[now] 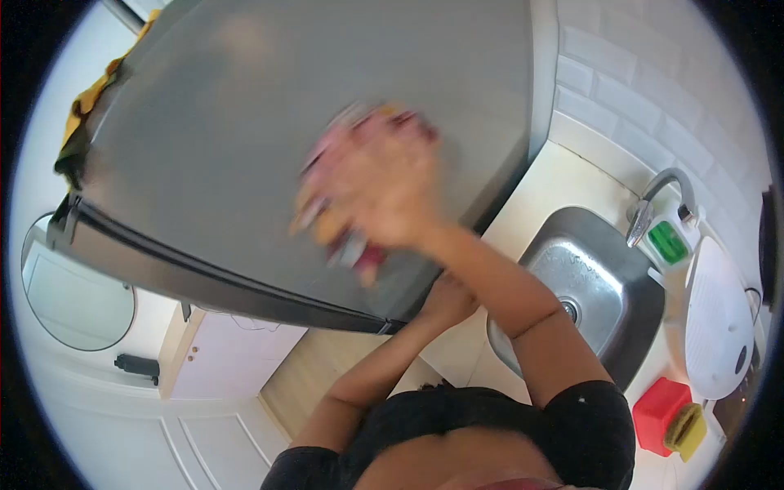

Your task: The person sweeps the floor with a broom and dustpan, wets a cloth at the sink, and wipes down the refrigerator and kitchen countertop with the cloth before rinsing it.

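Observation:
My right hand point(384, 184) presses a patterned cloth point(327, 143) in pink, yellow and white against a broad grey panel point(245, 163), which looks like part of a fridge. Hand and cloth are blurred by motion, and the cloth bunches out around the fingers. My left hand point(451, 300) is at the lower edge of the panel, close to the counter corner. The right forearm passes in front of it, and its fingers are hidden.
To the right, a steel sink point(600, 237) with a curved tap point(682, 184) is set in a pale counter point(543, 180). Beside it are a green sponge point(668, 242), a white board point(719, 318), a red container point(660, 415) and a yellow sponge point(692, 433). Yellow-and-dark fabric point(86, 102) hangs at the panel's far left.

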`<state>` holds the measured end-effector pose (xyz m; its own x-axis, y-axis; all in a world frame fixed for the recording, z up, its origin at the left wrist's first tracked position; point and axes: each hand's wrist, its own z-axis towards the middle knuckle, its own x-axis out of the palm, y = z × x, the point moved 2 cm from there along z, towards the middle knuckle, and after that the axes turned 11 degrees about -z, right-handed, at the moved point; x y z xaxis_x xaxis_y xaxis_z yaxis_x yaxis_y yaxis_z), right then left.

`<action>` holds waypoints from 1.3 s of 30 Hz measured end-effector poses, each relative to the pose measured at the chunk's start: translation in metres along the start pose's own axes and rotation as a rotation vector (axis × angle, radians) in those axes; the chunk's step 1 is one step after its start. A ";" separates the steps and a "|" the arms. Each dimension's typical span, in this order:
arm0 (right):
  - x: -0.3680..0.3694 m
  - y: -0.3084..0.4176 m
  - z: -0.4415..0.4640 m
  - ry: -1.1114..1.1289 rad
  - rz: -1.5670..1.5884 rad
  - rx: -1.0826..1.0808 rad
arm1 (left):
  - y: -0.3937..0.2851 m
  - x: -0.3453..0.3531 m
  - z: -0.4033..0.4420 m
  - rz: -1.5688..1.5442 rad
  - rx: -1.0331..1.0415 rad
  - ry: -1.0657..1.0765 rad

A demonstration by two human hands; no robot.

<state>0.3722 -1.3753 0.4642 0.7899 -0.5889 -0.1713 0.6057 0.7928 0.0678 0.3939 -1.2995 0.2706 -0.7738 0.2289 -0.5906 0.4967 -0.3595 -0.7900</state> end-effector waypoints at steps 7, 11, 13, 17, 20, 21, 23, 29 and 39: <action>0.035 -0.295 -0.119 -0.096 0.377 0.917 | -0.020 0.000 -0.001 0.164 0.142 0.172; 0.033 -0.240 -0.113 -0.296 0.766 1.089 | -0.021 -0.009 -0.001 0.172 0.125 0.147; 0.039 -0.181 -0.093 -0.100 0.489 0.766 | -0.014 -0.010 0.000 0.175 0.143 0.133; -0.013 -0.022 0.010 0.035 -0.089 0.105 | -0.021 -0.015 0.008 0.277 -0.016 0.151; -0.015 -0.052 0.047 -0.019 -0.152 0.059 | -0.028 -0.023 0.013 0.202 0.094 0.139; -0.009 -0.081 0.054 -0.093 -0.206 0.128 | -0.021 -0.023 0.013 0.206 0.095 0.141; 0.001 -0.165 0.051 -0.144 -0.169 0.306 | -0.009 -0.020 0.007 0.143 0.158 0.117; 0.057 -0.373 -0.191 -0.233 0.290 1.108 | -0.001 -0.020 -0.012 0.114 0.064 0.101; 0.032 -0.110 -0.101 -0.084 -0.090 0.482 | -0.010 -0.017 -0.039 0.137 0.173 0.130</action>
<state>0.3210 -1.4654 0.3524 0.7256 -0.6777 -0.1193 0.6315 0.5870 0.5066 0.4171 -1.2644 0.2818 -0.6415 0.2773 -0.7153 0.5103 -0.5419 -0.6678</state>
